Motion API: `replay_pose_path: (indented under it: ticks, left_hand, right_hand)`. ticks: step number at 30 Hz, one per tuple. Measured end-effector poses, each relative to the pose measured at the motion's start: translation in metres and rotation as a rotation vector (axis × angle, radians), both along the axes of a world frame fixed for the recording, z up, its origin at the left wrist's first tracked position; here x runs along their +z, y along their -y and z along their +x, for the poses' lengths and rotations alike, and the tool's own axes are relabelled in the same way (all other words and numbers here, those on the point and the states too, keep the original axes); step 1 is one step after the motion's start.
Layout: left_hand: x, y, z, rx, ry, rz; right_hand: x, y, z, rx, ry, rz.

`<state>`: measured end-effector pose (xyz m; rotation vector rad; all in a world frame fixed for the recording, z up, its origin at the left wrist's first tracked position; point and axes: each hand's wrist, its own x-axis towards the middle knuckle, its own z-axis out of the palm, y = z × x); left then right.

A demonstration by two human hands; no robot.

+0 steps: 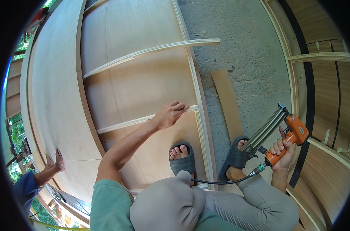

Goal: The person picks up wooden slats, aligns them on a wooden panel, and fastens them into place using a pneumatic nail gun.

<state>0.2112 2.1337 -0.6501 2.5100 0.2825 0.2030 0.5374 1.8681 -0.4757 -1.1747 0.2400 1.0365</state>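
My left hand [170, 115] reaches over a pale wooden strip [125, 124] that runs crosswise in a plywood frame. Its fingers are curled together close to the strip's right end, and what they hold, if anything, is hidden. In my right hand [283, 154], off to the right, is an orange nail gun [296, 130]. The gun's long metal magazine points up and to the left, and a black air hose [221, 183] joins its handle through a metal coupling. My fingers are wrapped round the handle.
Another wooden strip [151, 51] lies across the frame farther off, its end jutting past the side rail [194, 73]. A loose flat board [227, 104] rests on the concrete floor [255, 69]. Framed panels [325, 92] stand at right. Another person's bare feet [58, 161] are on the plywood at left.
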Motion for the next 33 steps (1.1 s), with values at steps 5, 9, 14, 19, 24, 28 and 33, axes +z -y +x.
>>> replay_pose_path:
  ticks: [5, 9, 14, 19, 24, 28, 33]
  left_hand:
    - [0.008, -0.007, 0.005, -0.01, 0.012, -0.055]
    - [0.016, -0.006, 0.004, 0.042, 0.029, -0.027]
    - [0.013, 0.005, 0.011, 0.117, 0.042, -0.042]
    - [0.014, 0.007, 0.016, 0.125, 0.052, -0.006]
    - [0.021, 0.005, 0.025, 0.137, 0.048, 0.009]
    - [0.024, 0.004, 0.03, 0.177, 0.084, 0.024]
    - [0.022, 0.01, 0.037, 0.272, 0.0, 0.053]
  right_hand:
    - [0.005, -0.006, 0.0, 0.004, -0.025, 0.004]
    - [0.012, -0.01, -0.002, -0.006, -0.064, 0.0]
    - [0.007, -0.008, 0.0, -0.005, -0.083, -0.008]
    - [0.011, -0.011, 0.004, -0.002, -0.081, -0.028]
    - [0.004, -0.019, 0.01, 0.051, -0.16, -0.01]
    - [-0.034, -0.037, 0.002, 0.258, -0.367, 0.001]
    - [-0.085, -0.069, -0.013, 0.508, -0.553, -0.078]
